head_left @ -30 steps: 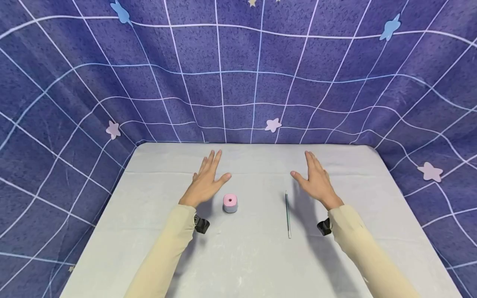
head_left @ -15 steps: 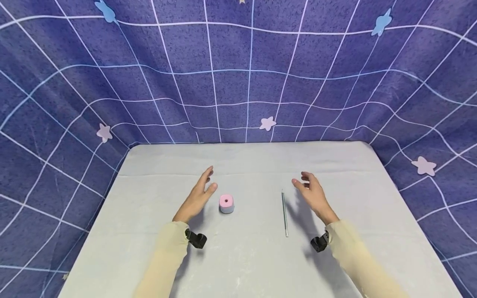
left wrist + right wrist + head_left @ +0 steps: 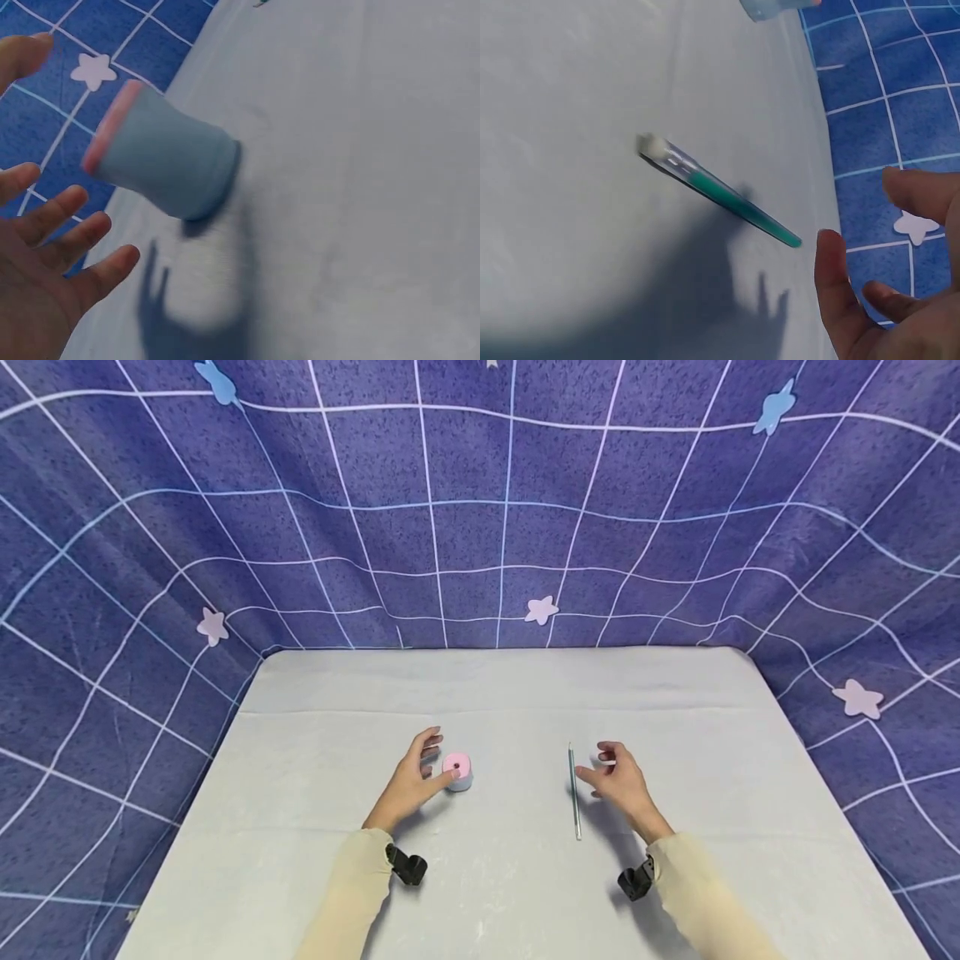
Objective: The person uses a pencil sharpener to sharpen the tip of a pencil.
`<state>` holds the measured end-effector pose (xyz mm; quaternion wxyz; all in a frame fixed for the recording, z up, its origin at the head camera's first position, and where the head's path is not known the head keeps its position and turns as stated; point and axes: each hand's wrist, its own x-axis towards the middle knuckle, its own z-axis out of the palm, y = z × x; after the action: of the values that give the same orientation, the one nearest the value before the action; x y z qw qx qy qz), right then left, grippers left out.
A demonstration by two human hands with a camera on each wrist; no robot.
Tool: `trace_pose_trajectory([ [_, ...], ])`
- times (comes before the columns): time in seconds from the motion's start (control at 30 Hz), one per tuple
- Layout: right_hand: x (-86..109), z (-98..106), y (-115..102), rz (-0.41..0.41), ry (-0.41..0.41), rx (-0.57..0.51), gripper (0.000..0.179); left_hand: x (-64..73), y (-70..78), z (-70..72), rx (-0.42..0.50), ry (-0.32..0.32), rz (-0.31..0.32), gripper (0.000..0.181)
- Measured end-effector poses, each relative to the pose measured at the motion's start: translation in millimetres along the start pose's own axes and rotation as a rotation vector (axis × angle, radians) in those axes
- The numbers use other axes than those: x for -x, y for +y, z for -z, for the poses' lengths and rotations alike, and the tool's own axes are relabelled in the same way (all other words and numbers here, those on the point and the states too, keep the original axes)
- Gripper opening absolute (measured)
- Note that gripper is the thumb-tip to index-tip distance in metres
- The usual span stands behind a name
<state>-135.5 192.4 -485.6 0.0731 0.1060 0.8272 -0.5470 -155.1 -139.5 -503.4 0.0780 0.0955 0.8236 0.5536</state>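
A small pencil sharpener, pink on top with a dark hole and blue-grey below, stands upright on the table. My left hand is just left of it, fingers loosely bent, the thumb overlapping its top in the head view. The left wrist view shows a gap between those fingers and the blue-grey side. To the right lies a thin green pencil, which has a pale end in the right wrist view. Beside it hovers my right hand, thumb close to the pencil's upper half, fingers curved and holding nothing.
A pale cloth covers the table. Behind it and at both sides hangs a blue curtain with a grid and stars. Black wrist cameras sit at the left cuff and right cuff.
Both hands have come back from farther out and lower, toward the sharpener and the pencil. Their fingers have bent from nearly straight. Sharpener and pencil lie where they were.
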Motion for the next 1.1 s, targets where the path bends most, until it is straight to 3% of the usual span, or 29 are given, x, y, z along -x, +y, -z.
trace_pose_trajectory([
  [0.37, 12.3, -18.7, 17.5, 0.020, 0.032, 0.091, 0.057, 2.2, -21.1, -21.4, -0.020, 0.052, -0.034, 0.076],
  [0.57, 19.0, -28.5, 24.3, 0.047, 0.065, 0.181, 0.052, 3.8, -23.4, -28.6, -0.011, 0.076, -0.041, 0.069],
  [1.1, 23.2, -36.5, 24.4, 0.095, 0.149, 0.401, 0.042, -0.2, -29.0, -37.6, -0.102, 0.160, -0.084, 0.054],
])
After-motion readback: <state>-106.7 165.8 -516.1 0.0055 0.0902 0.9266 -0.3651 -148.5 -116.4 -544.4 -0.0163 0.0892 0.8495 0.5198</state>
